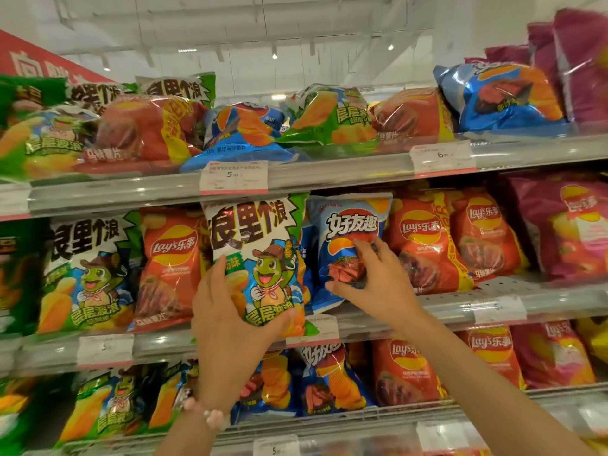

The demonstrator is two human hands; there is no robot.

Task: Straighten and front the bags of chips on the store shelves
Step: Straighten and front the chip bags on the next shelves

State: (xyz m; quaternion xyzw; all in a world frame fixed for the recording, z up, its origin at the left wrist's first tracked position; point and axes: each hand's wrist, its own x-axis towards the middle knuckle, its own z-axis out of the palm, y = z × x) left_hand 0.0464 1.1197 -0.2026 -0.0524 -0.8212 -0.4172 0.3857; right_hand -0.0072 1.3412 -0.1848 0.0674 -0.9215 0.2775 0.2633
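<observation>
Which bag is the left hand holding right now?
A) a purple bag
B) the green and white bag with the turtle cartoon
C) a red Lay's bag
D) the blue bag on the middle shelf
B: the left hand grips the lower part of the green and white turtle bag, thumb under its bottom edge, while the right hand rests on the blue bag beside it.

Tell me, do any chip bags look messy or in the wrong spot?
Yes. On the top shelf the bags lie flat and jumbled, like the green bag. Below, the left hand holds a turtle bag among differently branded bags.
</observation>
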